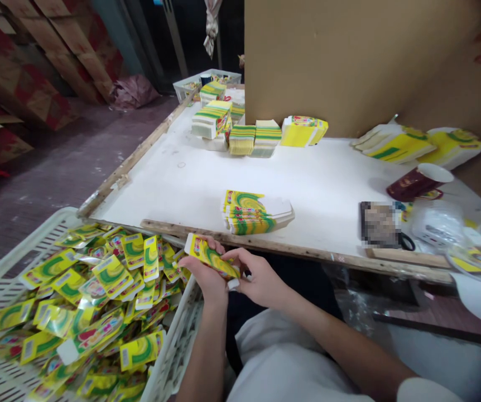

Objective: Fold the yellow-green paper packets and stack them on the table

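Note:
A small yellow and green printed box [209,255] lies tilted between both hands, above the table's front edge. My left hand [209,279] is wrapped round it from below, thumb along the near side. The fingers of my right hand [257,276] grip its right end, where a white flap shows. Just beyond, on the white table [173,192], a fanned stack of flat yellow and green cartons [253,213] rests on its side. To the left of my hands, a white plastic basket [67,218] holds a heap of similar packets [110,279].
Bundles of cartons [243,139] line the table's back, with more [403,146] at the right. A dark red mug [416,181], a clear plastic container [437,223] and a blurred-out item [379,224] are on the right. Wooden strips [290,248] edge the table.

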Motion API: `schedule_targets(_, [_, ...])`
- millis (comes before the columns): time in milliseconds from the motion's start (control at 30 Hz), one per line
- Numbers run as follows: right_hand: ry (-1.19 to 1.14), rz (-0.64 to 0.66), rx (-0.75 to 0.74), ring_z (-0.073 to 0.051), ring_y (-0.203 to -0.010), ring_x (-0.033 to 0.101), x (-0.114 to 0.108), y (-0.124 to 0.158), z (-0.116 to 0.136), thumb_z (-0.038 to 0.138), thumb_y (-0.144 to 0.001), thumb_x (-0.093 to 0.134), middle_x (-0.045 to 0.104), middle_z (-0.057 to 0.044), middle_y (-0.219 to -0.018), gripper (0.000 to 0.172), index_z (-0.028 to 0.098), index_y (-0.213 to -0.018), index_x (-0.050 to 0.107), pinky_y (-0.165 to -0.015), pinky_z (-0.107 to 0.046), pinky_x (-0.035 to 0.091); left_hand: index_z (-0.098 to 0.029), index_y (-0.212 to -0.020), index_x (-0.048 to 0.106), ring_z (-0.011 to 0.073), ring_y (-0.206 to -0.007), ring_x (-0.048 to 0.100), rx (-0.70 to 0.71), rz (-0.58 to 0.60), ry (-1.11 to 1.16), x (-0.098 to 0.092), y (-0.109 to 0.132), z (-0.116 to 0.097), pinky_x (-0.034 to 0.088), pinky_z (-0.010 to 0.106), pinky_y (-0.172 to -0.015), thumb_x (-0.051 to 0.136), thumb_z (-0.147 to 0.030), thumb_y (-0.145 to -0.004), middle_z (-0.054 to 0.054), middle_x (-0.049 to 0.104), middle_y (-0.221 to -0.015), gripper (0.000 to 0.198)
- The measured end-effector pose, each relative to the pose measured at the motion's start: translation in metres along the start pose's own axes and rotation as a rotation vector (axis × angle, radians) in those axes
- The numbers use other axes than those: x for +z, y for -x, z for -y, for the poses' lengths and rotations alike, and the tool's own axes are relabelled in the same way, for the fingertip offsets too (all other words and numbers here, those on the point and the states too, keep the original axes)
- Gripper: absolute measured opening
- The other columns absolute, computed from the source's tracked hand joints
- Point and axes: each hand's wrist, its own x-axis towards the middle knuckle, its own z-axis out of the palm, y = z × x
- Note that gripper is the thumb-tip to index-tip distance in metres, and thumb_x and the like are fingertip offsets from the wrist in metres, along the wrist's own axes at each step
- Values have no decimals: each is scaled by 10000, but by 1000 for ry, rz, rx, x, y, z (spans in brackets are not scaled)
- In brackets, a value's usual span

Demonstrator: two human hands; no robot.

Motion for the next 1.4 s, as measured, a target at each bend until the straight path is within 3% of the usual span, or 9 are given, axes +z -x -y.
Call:
schedule_targets(200, [119,-209,-176,-142,-706,569,-31,-11,6,103,-756,546,619,-25,-756,172,175,-854,667,-632,-247,433,-177,-708,553,89,-628,547,113,-41,-97,2,0,4,465,215,-661,658,-468,-683,-36,552,-637,310])
schedule_targets(367, [418,-233,-281,-140,-657,558,-63,-6,17,44,-750,513,596,-28,-696,230,169,-824,692,-587,-244,439,-173,-904,597,106,-772,595,222,16,-381,-6,-1,-11,476,230,-744,596,-336,-781,3,614,-818,204])
schedule_targets(500, [801,-308,-384,-187,-801,538,-83,0,27,42,-795,482,614,-50,-773,315,227,-932,698,-762,-355,446,-196,-1207,472,214,-1133,502,466,270,-745,-3,4,-44,366,391,-994,602,-317,-773,101,535,-1198,468])
schedule_targets(633, [895,-147,-545,-195,-964,524,-73,6,33,95,-836,495,618,-21,-787,283,280,-921,690,-995,-444,321,-193,-1283,391,286,-1217,416,291,654,-1195,1,11,-50,322,452,-1021,741,-402,-603,126,464,-1301,793])
schedule_targets(733, [793,-190,-566,-201,-1118,475,-63,8,33,101,-830,499,615,-10,-905,319,316,-1013,645,-1087,-473,184,-197,-1239,406,244,-1080,536,28,796,-1207,3,11,-36,429,397,-910,693,-403,-663,98,558,-1184,676])
schedule_targets(867, [330,-498,-341,-264,-1269,338,-55,2,27,239,-758,605,403,-87,-1345,650,263,-1351,341,-1072,-480,245,-205,-1094,450,209,-916,591,73,619,-1206,6,13,-20,474,335,-775,699,-410,-650,43,613,-990,549])
schedule_targets(1067, [-587,-167,145,-232,-1179,482,-39,-8,20,331,-819,455,590,-60,-1195,397,234,-1197,527,-993,-392,390,-213,-1177,350,225,-934,596,175,602,-1247,5,19,-10,475,350,-777,721,-417,-615,63,601,-1020,703])
schedule_targets(1233, [-661,67,165,-209,-1209,450,-52,-5,21,330,-755,605,623,-41,-1150,408,230,-1149,566,-1057,-377,296,-223,-1243,246,216,-969,588,226,712,-1193,2,18,-7,478,339,-791,688,-370,-667,97,556,-1132,742])
schedule_targets(1400, [-784,27,165,-212,-1200,467,-55,-6,17,472,-809,521,544,-34,-1270,427,260,-1178,553,-1046,-378,320,-227,-1314,196,232,-1097,523,315,793,-1177,4,20,-4,440,370,-888,628,-283,-725,122,490,-1224,732])
